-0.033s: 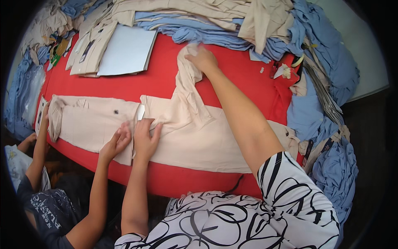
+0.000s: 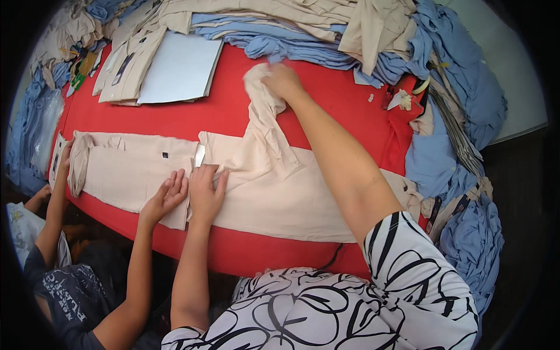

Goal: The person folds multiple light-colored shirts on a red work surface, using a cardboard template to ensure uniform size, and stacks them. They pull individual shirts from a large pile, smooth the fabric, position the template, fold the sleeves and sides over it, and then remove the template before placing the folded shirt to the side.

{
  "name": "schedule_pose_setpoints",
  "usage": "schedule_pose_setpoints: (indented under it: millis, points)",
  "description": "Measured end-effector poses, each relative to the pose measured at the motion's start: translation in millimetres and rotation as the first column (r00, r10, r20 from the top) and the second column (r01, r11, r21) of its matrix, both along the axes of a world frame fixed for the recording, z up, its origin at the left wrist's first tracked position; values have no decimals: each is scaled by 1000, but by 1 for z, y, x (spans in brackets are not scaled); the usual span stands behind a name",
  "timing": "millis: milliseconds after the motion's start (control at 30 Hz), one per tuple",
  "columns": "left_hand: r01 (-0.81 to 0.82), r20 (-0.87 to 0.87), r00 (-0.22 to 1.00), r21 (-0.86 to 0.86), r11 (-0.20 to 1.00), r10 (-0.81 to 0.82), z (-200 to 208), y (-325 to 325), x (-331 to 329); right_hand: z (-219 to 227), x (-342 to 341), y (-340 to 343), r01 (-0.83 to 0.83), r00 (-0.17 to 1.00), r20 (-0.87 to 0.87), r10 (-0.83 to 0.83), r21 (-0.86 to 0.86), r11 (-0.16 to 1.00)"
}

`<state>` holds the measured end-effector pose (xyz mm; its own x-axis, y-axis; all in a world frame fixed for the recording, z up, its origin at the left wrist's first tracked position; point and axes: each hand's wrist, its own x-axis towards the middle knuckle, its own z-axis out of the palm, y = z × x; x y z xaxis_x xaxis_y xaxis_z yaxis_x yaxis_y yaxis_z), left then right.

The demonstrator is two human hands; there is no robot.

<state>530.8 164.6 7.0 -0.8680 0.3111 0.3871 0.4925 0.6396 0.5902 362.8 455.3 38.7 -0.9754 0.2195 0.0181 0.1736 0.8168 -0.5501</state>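
Note:
A beige shirt (image 2: 303, 198) lies folded lengthwise across the red table, one sleeve (image 2: 265, 108) pointing away from me. At the far end of that sleeve, my right hand (image 2: 283, 81) grips the cloth, slightly blurred. My left hand (image 2: 207, 189) rests flat on the shirt's left end, fingers stretched out. A white card edge (image 2: 200, 155) shows just beyond its fingertips. Beside it on the left lies another folded beige shirt (image 2: 134, 175) with a small dark tag. A co-worker's open hand (image 2: 166, 198) lies at that shirt's right end; their other hand (image 2: 66, 154) is at its left end.
White boards (image 2: 178, 67) lie beside folded beige shirts (image 2: 125, 70) at the back left. Blue and beige garments (image 2: 280, 38) are heaped along the far edge, and more blue cloth (image 2: 461, 76) hangs at the right. Paper scraps (image 2: 401, 100) lie on the red cover (image 2: 233, 254).
The sleeve end in my right hand has shifted slightly to the left. My left hand stays on the shirt, and the co-worker's hands have barely moved.

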Motion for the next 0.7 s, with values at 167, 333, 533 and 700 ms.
schedule_pose_setpoints:
  millis: [167, 333, 533, 700]
  points:
    - [-187, 3, 982, -54, 981, 188, -9, 1, 2, 108, 113, -60, -576, 790, -217, 573, -581, 575]
    - [-278, 71, 958, -7, 961, 278, -13, 0, -5, 75, 251, 27, -395, 910, -157, 383, -607, 690]
    - [-269, 14, 963, -73, 960, 270, -11, 5, -7, 6, 356, 9, 190, 924, -211, -318, -469, 863]
    - [-337, 97, 933, -105, 936, 347, -4, 9, -10, 7, 349, -37, -44, 980, -195, 30, -71, 997]
